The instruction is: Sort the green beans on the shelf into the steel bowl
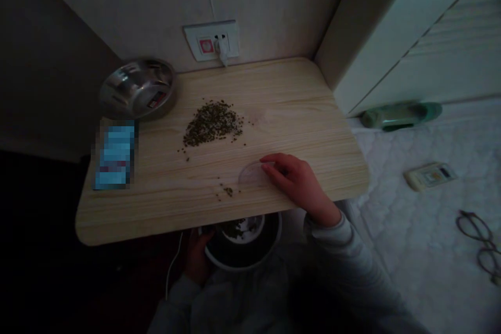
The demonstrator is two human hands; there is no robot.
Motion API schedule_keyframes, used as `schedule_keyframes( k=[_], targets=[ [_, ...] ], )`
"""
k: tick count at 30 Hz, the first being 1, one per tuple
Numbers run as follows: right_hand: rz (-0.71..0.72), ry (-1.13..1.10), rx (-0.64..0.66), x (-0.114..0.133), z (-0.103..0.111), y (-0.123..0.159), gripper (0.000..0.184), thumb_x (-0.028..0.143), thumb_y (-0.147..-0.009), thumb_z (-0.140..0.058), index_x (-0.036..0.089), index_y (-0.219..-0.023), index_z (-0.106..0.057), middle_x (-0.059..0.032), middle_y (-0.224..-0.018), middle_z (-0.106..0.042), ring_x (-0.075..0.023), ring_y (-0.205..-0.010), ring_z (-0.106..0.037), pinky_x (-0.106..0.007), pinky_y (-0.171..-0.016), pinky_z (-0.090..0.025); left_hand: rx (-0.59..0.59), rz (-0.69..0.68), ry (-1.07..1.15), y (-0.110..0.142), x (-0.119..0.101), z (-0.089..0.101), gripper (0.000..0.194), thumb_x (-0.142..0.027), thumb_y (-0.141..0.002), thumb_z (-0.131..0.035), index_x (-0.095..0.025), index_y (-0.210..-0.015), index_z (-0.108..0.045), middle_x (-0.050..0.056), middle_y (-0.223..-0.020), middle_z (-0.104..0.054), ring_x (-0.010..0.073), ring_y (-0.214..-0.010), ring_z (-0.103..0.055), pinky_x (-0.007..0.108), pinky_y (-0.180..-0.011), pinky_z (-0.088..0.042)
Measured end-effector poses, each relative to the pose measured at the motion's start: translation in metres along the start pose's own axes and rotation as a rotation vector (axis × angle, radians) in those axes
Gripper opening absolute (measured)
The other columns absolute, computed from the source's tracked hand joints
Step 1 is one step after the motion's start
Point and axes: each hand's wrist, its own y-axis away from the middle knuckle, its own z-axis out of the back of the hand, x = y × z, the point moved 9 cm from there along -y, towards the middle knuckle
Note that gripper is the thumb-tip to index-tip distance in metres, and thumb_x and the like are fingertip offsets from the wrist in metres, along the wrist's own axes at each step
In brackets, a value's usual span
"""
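My right hand [295, 180] pinches the edge of a clear round plastic disc [251, 174], which looks like a lid, on the wooden tabletop [297, 115]. Left of the disc lies a small scatter of dark green grains [228, 191]. Farther back spreads a larger pile of the same grains [213, 122]. Below the table's front edge, my left hand [198, 257] grips the rim of a dark bowl [246, 258] with a pale edge. Grains lie on the bowl's white centre. The left fingers are partly in shadow.
A shiny steel bowl [135, 88] leans at the back left, behind a phone [115, 155] with a lit, blurred screen. A plug sits in the wall socket [211, 42]. On the white bedding at right lie a green bottle [399, 116], a remote control [430, 175] and eyeglasses [474, 225].
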Motion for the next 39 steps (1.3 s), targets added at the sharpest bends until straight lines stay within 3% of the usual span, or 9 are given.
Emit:
schedule_keyframes(
  k=[10,14,18,21,25,29,35,39],
  targets=[
    [0.069,0.081,0.056,0.011,-0.003,0.006,0.017,0.027,-0.084,-0.052,0.017,-0.09,-0.064,0.0008,-0.059,-0.058,-0.0125,-0.057,-0.052,-0.026,-0.063,-0.039,0.025,-0.125,-0.182,0.0,-0.009,0.005,0.013,-0.034,-0.043,-0.069,-0.026,-0.051,-0.063,0.004,-0.065,-0.062,0.0285,-0.09,-0.058,0.044,-0.092,-0.039],
    [0.078,0.095,0.058,0.014,-0.003,0.014,0.016,0.027,-0.084,-0.051,0.017,-0.09,-0.064,0.0008,-0.059,-0.06,-0.0124,-0.057,-0.053,-0.027,-0.065,-0.04,0.032,-0.103,-0.19,0.003,-0.016,0.001,0.013,-0.032,-0.043,-0.07,-0.025,-0.051,-0.063,0.004,-0.071,-0.064,0.0288,-0.094,-0.058,0.043,-0.091,-0.04],
    [0.084,0.111,0.041,0.014,-0.002,0.02,0.017,0.027,-0.085,-0.05,0.017,-0.09,-0.063,-0.0001,-0.061,-0.061,-0.0133,-0.059,-0.053,-0.027,-0.064,-0.039,0.014,-0.031,-0.163,0.003,-0.01,0.001,0.015,-0.033,-0.042,-0.071,-0.024,-0.051,-0.062,0.005,-0.078,-0.066,0.0299,-0.096,-0.057,0.043,-0.091,-0.04],
    [0.087,0.132,0.037,0.014,-0.004,0.021,0.019,0.029,-0.086,-0.049,0.018,-0.092,-0.062,-0.0004,-0.062,-0.061,-0.0142,-0.061,-0.054,-0.028,-0.064,-0.039,-0.023,-0.044,-0.14,0.001,-0.004,0.006,0.017,-0.031,-0.037,-0.073,-0.025,-0.049,-0.063,0.004,-0.079,-0.067,0.0314,-0.098,-0.056,0.044,-0.094,-0.038],
    [0.073,0.151,0.045,0.016,-0.01,0.023,0.019,0.032,-0.086,-0.048,0.019,-0.092,-0.061,0.0001,-0.06,-0.06,-0.0148,-0.061,-0.054,-0.029,-0.065,-0.038,0.008,-0.041,-0.102,-0.001,0.007,0.008,0.016,-0.035,-0.04,-0.073,-0.025,-0.05,-0.065,0.005,-0.078,-0.066,0.0322,-0.1,-0.055,0.045,-0.095,-0.036],
    [0.085,0.147,0.037,0.022,-0.017,0.024,0.02,0.032,-0.087,-0.047,0.02,-0.093,-0.061,-0.0006,-0.062,-0.062,-0.0157,-0.063,-0.055,-0.029,-0.066,-0.037,0.01,-0.089,-0.096,-0.003,0.006,0.01,0.022,-0.03,-0.036,-0.076,-0.025,-0.055,-0.067,0.006,-0.083,-0.067,0.0329,-0.105,-0.052,0.044,-0.099,-0.033],
    [0.114,0.165,0.017,0.031,-0.027,0.022,0.02,0.031,-0.087,-0.047,0.017,-0.094,-0.06,-0.0007,-0.062,-0.062,-0.0159,-0.065,-0.055,-0.028,-0.065,-0.036,0.08,-0.038,0.015,-0.003,0.006,-0.003,0.021,-0.041,-0.057,-0.066,-0.022,-0.067,-0.068,0.005,-0.089,-0.067,0.0293,-0.104,-0.055,0.043,-0.098,-0.034],
    [0.135,0.17,0.024,0.034,-0.031,0.022,0.021,0.032,-0.087,-0.047,0.019,-0.094,-0.061,-0.0006,-0.064,-0.063,-0.0159,-0.065,-0.055,-0.028,-0.066,-0.036,0.036,0.015,0.005,-0.003,0.016,0.003,0.021,-0.035,-0.053,-0.07,-0.021,-0.068,-0.066,0.006,-0.086,-0.067,0.0305,-0.107,-0.053,0.044,-0.098,-0.035]
  ],
)
